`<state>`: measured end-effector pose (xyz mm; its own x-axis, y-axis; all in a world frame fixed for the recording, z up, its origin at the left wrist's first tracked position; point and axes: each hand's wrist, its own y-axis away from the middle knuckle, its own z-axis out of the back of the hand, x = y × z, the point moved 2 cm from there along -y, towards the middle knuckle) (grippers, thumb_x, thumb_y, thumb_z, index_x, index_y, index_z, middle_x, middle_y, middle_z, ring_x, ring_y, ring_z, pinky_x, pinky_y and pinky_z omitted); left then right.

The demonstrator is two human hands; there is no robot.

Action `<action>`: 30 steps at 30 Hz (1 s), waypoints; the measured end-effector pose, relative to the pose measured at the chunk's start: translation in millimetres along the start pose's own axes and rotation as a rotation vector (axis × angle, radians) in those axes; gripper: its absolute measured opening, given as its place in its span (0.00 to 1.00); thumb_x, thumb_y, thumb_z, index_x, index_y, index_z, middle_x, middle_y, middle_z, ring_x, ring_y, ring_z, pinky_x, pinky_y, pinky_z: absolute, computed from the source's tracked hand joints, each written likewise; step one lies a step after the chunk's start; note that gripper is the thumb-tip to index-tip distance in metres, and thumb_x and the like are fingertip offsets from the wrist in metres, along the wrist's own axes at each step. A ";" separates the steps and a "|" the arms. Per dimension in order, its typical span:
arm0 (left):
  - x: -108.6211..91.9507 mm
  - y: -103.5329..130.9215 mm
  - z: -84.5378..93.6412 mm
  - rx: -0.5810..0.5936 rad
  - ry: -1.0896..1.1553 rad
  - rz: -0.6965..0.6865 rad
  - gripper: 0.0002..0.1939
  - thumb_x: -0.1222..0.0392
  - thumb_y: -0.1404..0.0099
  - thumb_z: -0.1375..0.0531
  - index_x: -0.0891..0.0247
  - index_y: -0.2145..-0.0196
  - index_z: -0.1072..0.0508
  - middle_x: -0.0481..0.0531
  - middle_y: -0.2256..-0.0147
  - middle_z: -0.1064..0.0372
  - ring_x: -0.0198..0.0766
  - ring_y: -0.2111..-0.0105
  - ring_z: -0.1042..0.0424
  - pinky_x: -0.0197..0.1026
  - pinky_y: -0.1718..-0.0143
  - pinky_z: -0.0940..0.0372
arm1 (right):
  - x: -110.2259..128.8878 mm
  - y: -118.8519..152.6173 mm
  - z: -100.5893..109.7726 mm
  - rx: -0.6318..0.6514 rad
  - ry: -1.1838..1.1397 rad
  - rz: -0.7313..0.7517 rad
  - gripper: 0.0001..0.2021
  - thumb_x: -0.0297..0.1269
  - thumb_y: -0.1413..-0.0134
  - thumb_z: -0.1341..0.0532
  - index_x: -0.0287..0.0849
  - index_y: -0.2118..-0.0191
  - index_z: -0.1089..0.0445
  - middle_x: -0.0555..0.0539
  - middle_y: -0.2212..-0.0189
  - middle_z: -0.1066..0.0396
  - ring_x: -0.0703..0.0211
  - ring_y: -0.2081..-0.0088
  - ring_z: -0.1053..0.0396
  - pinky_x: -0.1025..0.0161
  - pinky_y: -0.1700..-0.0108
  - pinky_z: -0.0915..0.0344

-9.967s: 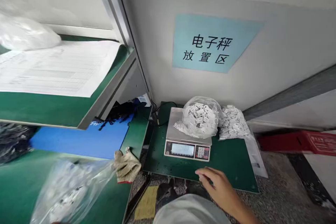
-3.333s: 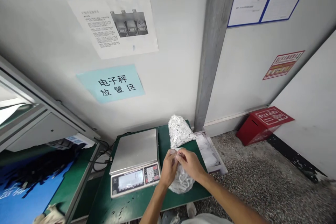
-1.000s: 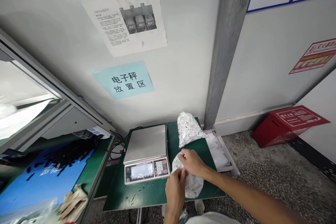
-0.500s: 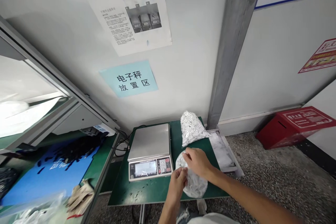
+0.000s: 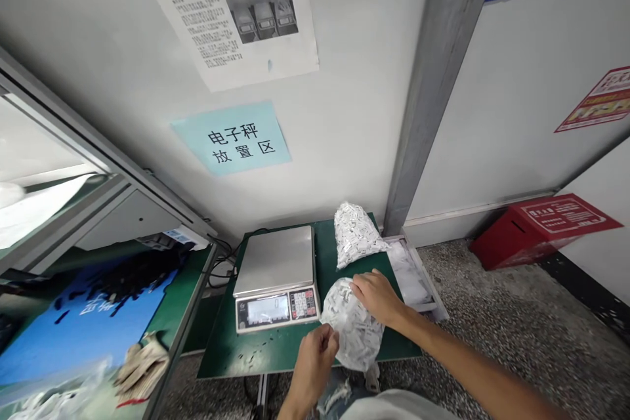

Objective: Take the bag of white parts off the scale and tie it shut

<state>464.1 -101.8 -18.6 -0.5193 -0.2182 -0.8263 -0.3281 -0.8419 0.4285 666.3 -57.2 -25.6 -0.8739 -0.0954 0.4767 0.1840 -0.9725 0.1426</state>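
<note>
Gripping the clear bag of small white parts (image 5: 355, 331) with both hands, left hand (image 5: 315, 357) now pinching lower at its edge, right hand (image 5: 377, 295) cupped on top, beside the scale (image 5: 274, 275).

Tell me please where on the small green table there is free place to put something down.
The scale pan is bare. Some green table shows in front of the scale, with small scraps. The right side is crowded: rear bag, held bag, both hands.

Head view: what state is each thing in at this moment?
Clear bag of white parts: on the green table, gripped by both hands.
Left hand: pinching the bag's near edge.
Right hand: on the bag's top.
Scale: switched on, platform bare.
Second bag: lying untouched behind.
</note>
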 end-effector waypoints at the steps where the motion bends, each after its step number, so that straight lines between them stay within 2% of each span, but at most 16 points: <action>1: -0.7 1.3 1.6 0.007 -0.017 0.004 0.18 0.56 0.36 0.47 0.58 0.79 0.51 0.41 0.79 0.58 0.33 0.76 0.55 0.40 0.74 0.59 | -0.7 -0.1 -0.8 0.000 -0.011 -0.012 0.13 0.42 0.35 0.43 0.39 0.65 0.30 0.51 0.69 0.29 0.60 0.64 0.30 0.53 0.53 0.34; 4: -5.9 3.3 6.0 0.025 -0.051 -0.022 0.18 0.56 0.35 0.47 0.59 0.80 0.49 0.42 0.81 0.55 0.33 0.77 0.53 0.39 0.74 0.56 | -3.5 1.7 -1.5 -0.013 -0.063 -0.060 0.13 0.42 0.35 0.43 0.39 0.67 0.31 0.51 0.70 0.30 0.60 0.65 0.30 0.55 0.55 0.33; 6: -12.3 0.2 8.4 0.024 -0.048 -0.092 0.16 0.55 0.34 0.47 0.60 0.78 0.43 0.45 0.77 0.45 0.36 0.74 0.45 0.38 0.69 0.49 | -3.1 3.3 1.0 -0.027 -0.126 -0.082 0.14 0.43 0.35 0.44 0.39 0.67 0.31 0.51 0.71 0.30 0.61 0.66 0.30 0.56 0.57 0.33; 8: -19.2 -8.1 8.8 0.027 -0.021 -0.180 0.14 0.52 0.33 0.46 0.61 0.74 0.36 0.53 0.65 0.36 0.42 0.61 0.37 0.41 0.57 0.44 | 0.8 4.2 5.9 -0.028 -0.215 -0.076 0.15 0.44 0.34 0.45 0.39 0.68 0.31 0.52 0.72 0.32 0.62 0.68 0.31 0.58 0.59 0.33; 10: -25.0 -20.3 5.9 0.045 0.017 -0.252 0.15 0.50 0.33 0.45 0.61 0.72 0.31 0.59 0.49 0.39 0.47 0.48 0.41 0.45 0.47 0.46 | 7.2 4.3 11.8 -0.008 -0.321 -0.044 0.17 0.46 0.34 0.46 0.39 0.69 0.32 0.53 0.74 0.33 0.63 0.70 0.33 0.60 0.62 0.34; 11: -27.3 -27.0 3.2 0.061 0.035 -0.278 0.16 0.49 0.33 0.45 0.62 0.72 0.30 0.60 0.46 0.41 0.48 0.45 0.43 0.46 0.45 0.47 | 10.6 4.3 14.7 0.007 -0.375 -0.024 0.18 0.47 0.34 0.46 0.40 0.70 0.32 0.53 0.75 0.33 0.64 0.71 0.34 0.61 0.64 0.34; 12: -29.2 -33.4 0.0 0.079 0.051 -0.300 0.17 0.49 0.33 0.45 0.62 0.74 0.30 0.60 0.47 0.40 0.48 0.45 0.42 0.46 0.45 0.46 | 13.5 4.5 17.3 0.021 -0.428 -0.007 0.19 0.47 0.34 0.47 0.40 0.71 0.33 0.54 0.75 0.34 0.64 0.72 0.34 0.62 0.65 0.35; 15: -33.1 -48.0 -8.0 0.110 0.088 -0.344 0.20 0.49 0.32 0.46 0.62 0.77 0.31 0.57 0.60 0.33 0.45 0.54 0.35 0.44 0.50 0.42 | 18.0 7.8 23.4 0.044 -0.570 0.010 0.20 0.48 0.33 0.48 0.39 0.71 0.32 0.54 0.76 0.34 0.64 0.73 0.35 0.63 0.67 0.36; 17: -33.8 -52.6 -9.6 0.099 0.103 -0.352 0.19 0.50 0.31 0.47 0.62 0.76 0.30 0.54 0.64 0.33 0.44 0.57 0.34 0.44 0.52 0.41 | 18.0 12.8 26.2 0.050 -0.649 0.004 0.18 0.46 0.32 0.49 0.39 0.66 0.30 0.52 0.73 0.32 0.63 0.71 0.33 0.63 0.66 0.35; 20: -32.4 -53.9 -7.2 0.096 0.113 -0.348 0.13 0.51 0.33 0.44 0.62 0.69 0.27 0.54 0.64 0.32 0.44 0.58 0.35 0.45 0.53 0.41 | 17.9 22.4 27.8 0.061 -0.741 0.000 0.13 0.41 0.35 0.46 0.40 0.57 0.28 0.48 0.64 0.26 0.61 0.64 0.30 0.62 0.62 0.34; 22: -30.2 -53.2 -5.0 0.117 0.119 -0.353 0.09 0.54 0.35 0.41 0.62 0.66 0.26 0.54 0.61 0.31 0.45 0.56 0.35 0.46 0.50 0.42 | 18.8 28.1 25.7 0.049 -0.773 -0.019 0.11 0.39 0.37 0.43 0.41 0.56 0.27 0.47 0.61 0.25 0.60 0.61 0.29 0.62 0.59 0.34; 25: -25.0 -52.8 -4.2 0.138 0.153 -0.362 0.08 0.56 0.35 0.42 0.61 0.65 0.26 0.56 0.58 0.30 0.45 0.53 0.35 0.47 0.47 0.44 | 18.8 33.8 16.6 -0.019 -0.781 -0.103 0.10 0.39 0.38 0.41 0.41 0.57 0.26 0.47 0.61 0.25 0.58 0.60 0.29 0.60 0.57 0.34; 27: -20.1 -53.4 -5.1 0.128 0.199 -0.352 0.08 0.56 0.33 0.45 0.61 0.61 0.28 0.56 0.59 0.29 0.43 0.56 0.33 0.45 0.51 0.40 | 16.3 35.7 8.2 -0.054 -0.780 -0.167 0.10 0.40 0.39 0.40 0.40 0.59 0.26 0.48 0.63 0.25 0.59 0.62 0.29 0.59 0.59 0.33; 30: -12.6 -55.9 -6.7 0.117 0.270 -0.326 0.13 0.54 0.31 0.47 0.60 0.51 0.37 0.54 0.63 0.27 0.40 0.62 0.29 0.42 0.58 0.36 | 8.8 35.5 -2.8 -0.050 -0.791 -0.241 0.12 0.43 0.39 0.39 0.39 0.63 0.27 0.51 0.71 0.27 0.62 0.69 0.30 0.61 0.64 0.32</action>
<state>494.3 -55.3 -34.6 -0.1544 -0.0846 -0.9844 -0.5357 -0.8300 0.1554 663.9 -93.1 -18.8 -0.3083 0.2764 0.9102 -0.0048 -0.9573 0.2891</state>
